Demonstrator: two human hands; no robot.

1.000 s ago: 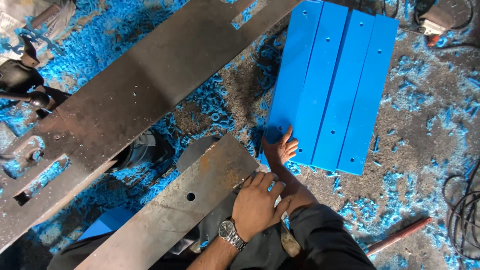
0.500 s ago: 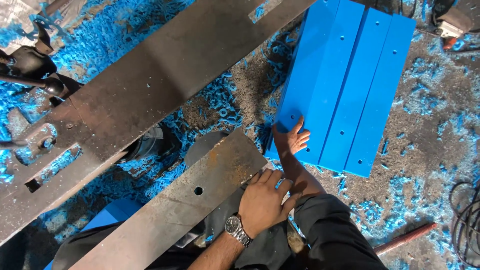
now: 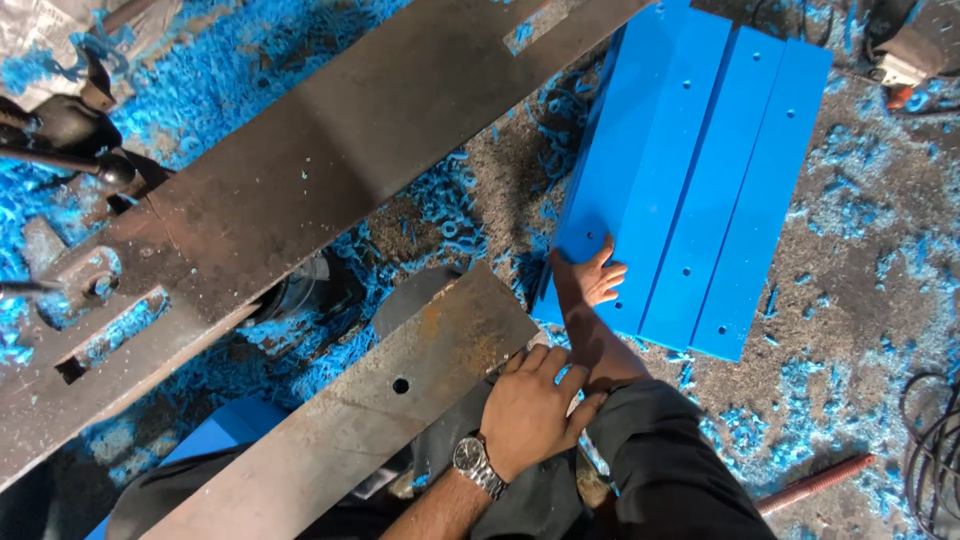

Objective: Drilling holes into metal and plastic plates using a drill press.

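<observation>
Head view: right hand (image 3: 598,280), fingers spread, presses flat on the near corner of blue boards (image 3: 690,180) lying on the shaving-strewn floor (image 3: 850,300), while left hand (image 3: 535,410) rests open beside a rusty steel bar (image 3: 380,410).

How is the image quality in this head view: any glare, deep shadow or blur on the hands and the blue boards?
Head view: even, fairly bright light on the blue boards, no glare; right hand on their near end and left hand at the steel bar are sharp; the lower-left corner falls into deep shadow; the dark sleeve shows little detail.
</observation>
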